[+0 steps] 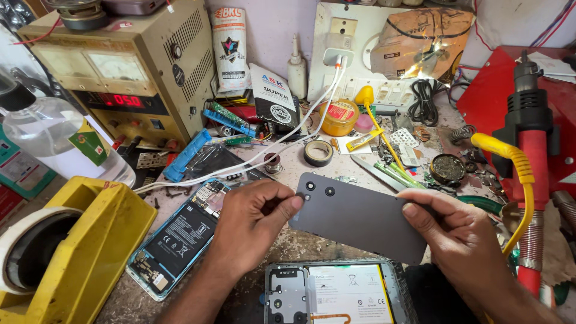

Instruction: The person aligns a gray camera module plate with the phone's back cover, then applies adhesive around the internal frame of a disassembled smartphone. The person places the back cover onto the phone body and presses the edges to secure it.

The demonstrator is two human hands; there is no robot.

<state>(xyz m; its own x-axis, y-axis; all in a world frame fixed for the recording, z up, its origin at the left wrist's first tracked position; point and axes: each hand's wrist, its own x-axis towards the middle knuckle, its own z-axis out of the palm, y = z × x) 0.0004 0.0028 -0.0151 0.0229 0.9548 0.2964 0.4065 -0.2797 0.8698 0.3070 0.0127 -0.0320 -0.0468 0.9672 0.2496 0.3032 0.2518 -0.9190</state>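
At the near edge of the workbench lies an opened phone, battery exposed. Just above it both hands hold a grey back cover flat, lens holes toward the left. Left hand: fingers closed, pinching the cover's camera corner. Right hand: thumb on top, fingers gripping the opposite end. Judgement: keep cover level, grip edges only. Farther left, second opened phone; power supply at the far left corner.
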